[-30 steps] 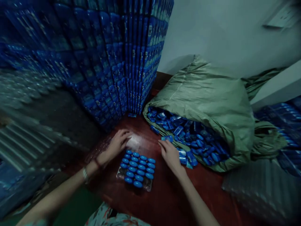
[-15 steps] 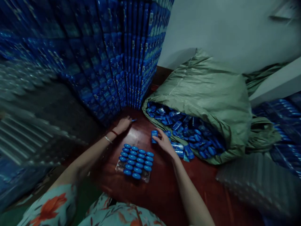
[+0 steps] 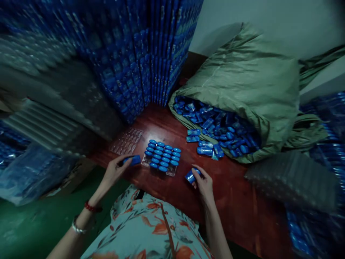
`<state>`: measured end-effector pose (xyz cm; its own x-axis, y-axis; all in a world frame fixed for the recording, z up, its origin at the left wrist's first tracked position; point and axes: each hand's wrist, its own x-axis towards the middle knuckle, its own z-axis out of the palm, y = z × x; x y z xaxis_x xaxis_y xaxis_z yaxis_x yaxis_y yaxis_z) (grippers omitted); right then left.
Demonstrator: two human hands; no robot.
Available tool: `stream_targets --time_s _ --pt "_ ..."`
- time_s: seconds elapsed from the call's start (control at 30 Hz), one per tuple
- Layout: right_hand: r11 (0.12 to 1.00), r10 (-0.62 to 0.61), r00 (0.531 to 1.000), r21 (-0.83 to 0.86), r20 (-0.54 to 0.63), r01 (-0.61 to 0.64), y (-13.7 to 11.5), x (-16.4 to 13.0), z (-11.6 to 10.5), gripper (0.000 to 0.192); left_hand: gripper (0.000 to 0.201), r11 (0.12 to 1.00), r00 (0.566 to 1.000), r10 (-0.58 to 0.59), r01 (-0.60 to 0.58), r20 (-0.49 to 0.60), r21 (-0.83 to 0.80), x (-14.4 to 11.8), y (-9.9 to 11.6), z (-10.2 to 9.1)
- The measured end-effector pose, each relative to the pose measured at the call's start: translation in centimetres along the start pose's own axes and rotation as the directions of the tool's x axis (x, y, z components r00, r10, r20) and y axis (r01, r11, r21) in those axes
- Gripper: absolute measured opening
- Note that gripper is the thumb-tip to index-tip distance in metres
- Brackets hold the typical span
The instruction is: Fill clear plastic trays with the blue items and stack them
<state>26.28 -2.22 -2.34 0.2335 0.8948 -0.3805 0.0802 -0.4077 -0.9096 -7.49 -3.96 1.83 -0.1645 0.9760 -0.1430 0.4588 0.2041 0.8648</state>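
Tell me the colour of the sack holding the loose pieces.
Pale green sack, seen in the head view.

We see bare surface (image 3: 237, 201) open on our right, near the edge. Ahead, the filled tray (image 3: 161, 158) blocks the middle, with stacked blue packs (image 3: 140, 64) behind and the spilling green sack (image 3: 242, 82) crowding the right.

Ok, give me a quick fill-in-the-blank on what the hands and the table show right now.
1. The left hand holds one ___ container.
2. The filled tray lies on the ___ table.
3. Loose containers spill from the ___ sack.
4. The right hand holds ___ container.

Missing: blue; red-brown; green; one
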Motion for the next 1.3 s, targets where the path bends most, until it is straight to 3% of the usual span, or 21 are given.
stream_targets --time_s 0.07,0.13,0.23,0.33,0.43,0.5,0.6,0.73,0.83,0.93,1.1,1.2,1.3 --pt "0.999 0.006 0.999 0.042 0.037 -0.007 0.2 -1.0 0.3 0.049 0.045 0.997 0.998 -0.045 0.048 0.051 -0.067 -1.0 -0.8 1.1" --pt "0.994 0.028 0.989 0.098 0.145 -0.042 0.1 -1.7 0.4 0.049 0.048 0.995 0.995 -0.042 0.05 0.09 -0.083 -1.1 -1.4 2.1" --pt "0.983 0.072 0.945 0.135 0.32 -0.121 0.4 -2.1 0.5 0.056 0.05 0.998 0.992 0.066 -0.065 0.108 -0.015 -0.5 -2.2 3.0" --pt "0.992 0.058 0.966 0.097 0.25 -0.084 1.2 -2.1 1.0 0.055 0.041 0.969 0.967 0.215 -0.229 0.14 0.09 0.0 -2.7 3.4" --pt "0.98 -0.132 0.983 -0.131 0.126 0.149 1.7 -2.3 2.0 0.044 0.032 0.925 0.935 0.325 -0.345 0.142 0.16 0.2 -2.8 3.7" --pt "0.852 -0.343 0.926 -0.363 0.156 0.377 1.6 -2.4 2.8 0.036 0.031 0.898 0.92 0.371 -0.39 0.126 0.202 0.4 -2.8 3.8" --pt "0.511 -0.495 0.804 -0.637 0.33 0.577 1.0 -2.2 3.8 0.034 0.032 0.864 0.909 0.389 -0.416 0.148 0.284 1.1 -3.1 3.8" --pt "0.108 -0.377 0.766 -0.796 0.521 0.595 -0.6 -1.8 4.3 0.035 0.036 0.8 0.867 0.415 -0.492 0.275 0.344 2.0 -3.6 3.8" --pt "-0.106 -0.242 0.747 -0.782 0.62 0.615 -2.7 -1.9 4.6 0.036 0.039 0.739 0.856 0.376 -0.508 0.354 0.444 2.4 -3.0 3.5" --pt "-0.228 -0.167 0.729 -0.746 0.663 0.626 -4.5 -2.4 5.4 0.035 0.041 0.643 0.857 0.278 -0.501 0.433 0.579 2.8 -1.5 3.1" --pt "-0.368 -0.187 0.694 -0.705 0.695 0.607 -5.9 -2.8 7.3 0.028 0.046 0.461 0.792 0.137 -0.583 0.596 0.669 3.4 1.0 2.9" --pt "-0.391 -0.202 0.676 -0.691 0.708 0.607 -6.4 -2.8 8.0 0.024 0.044 0.331 0.799 0.059 -0.581 0.599 0.743 3.5 1.8 3.2" --pt "-0.349 -0.187 0.71 -0.722 0.679 0.598 -7.2 -2.4 7.9 0.023 0.037 0.243 0.827 0.049 -0.554 0.56 0.796 3.6 2.6 3.4"
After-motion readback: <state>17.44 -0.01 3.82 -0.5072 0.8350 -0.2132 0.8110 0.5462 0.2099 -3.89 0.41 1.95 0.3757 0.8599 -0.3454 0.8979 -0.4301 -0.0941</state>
